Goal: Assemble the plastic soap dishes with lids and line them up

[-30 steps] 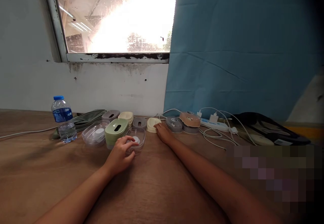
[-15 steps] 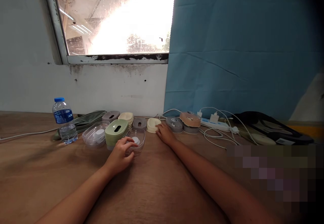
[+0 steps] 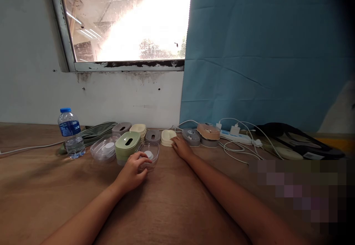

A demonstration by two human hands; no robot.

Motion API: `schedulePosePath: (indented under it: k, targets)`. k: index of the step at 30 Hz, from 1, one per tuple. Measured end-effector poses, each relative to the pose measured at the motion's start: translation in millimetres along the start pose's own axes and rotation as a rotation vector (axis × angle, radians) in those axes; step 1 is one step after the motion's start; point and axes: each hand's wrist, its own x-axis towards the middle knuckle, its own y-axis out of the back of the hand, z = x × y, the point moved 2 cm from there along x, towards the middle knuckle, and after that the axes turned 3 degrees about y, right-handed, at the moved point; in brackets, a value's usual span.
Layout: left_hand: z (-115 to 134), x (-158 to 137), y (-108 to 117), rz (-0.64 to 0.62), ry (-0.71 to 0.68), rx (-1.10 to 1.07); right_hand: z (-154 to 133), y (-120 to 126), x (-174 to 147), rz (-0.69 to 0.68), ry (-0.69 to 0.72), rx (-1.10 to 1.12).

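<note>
One clear container (image 3: pixel 155 150) stands just right of the green box (image 3: pixel 127 152) on the counter (image 3: pixel 169 208), the left hand (image 3: pixel 135 171) over it, grip loosely spread. Farther right of the green box, the right hand (image 3: pixel 182 147) touches a cream box (image 3: pixel 166 138); its grip I cannot tell.

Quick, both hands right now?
Left hand: open, curved over the rightmost clear container.
Right hand: at the rightmost cream container; grip cannot be told.

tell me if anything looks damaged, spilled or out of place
The grey metal window frame has dark, patchy marks along its lower bar, and the white wall beneath is stained. Loose white cables sprawl untidily beside the white power strip. No spill shows on the brown wooden table. The pale green plastic container stands upright.
</note>
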Motion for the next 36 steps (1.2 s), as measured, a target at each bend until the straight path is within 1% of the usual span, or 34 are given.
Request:
schedulePosePath:
  k: [8,14,18,22,26,30,36]
  targets:
    - [0.2,-0.5,-0.2,-0.024,0.01,-0.015,-0.9,0.6,-1.8,0.042,0.034,-0.021]
    - [0.2,-0.5,-0.1,-0.035,0.02,-0.008,-1.8,8.9,-2.0,0.129,-0.023,-0.124]
    - [-1.5,0.1,-0.6,-0.037,0.02,-0.001,6.7,19.0,-4.2,0.145,-0.052,-0.196]
    - [-4.4,-0.5,-1.6,-0.036,0.026,0.006,26.4,23.7,-9.5,0.124,-0.131,-0.258]
    - [-7.5,-0.1,-4.2,-0.028,0.038,0.02,39.2,22.3,-16.9,0.051,-0.2,-0.286]
    - [-7.4,1.2,-5.0,-0.021,0.048,0.034,35.6,25.1,-26.8,0.015,-0.184,-0.295]
    - [-1.1,1.2,-0.8,-0.013,0.032,0.05,19.9,39.3,-53.3,-0.012,-0.105,-0.271]
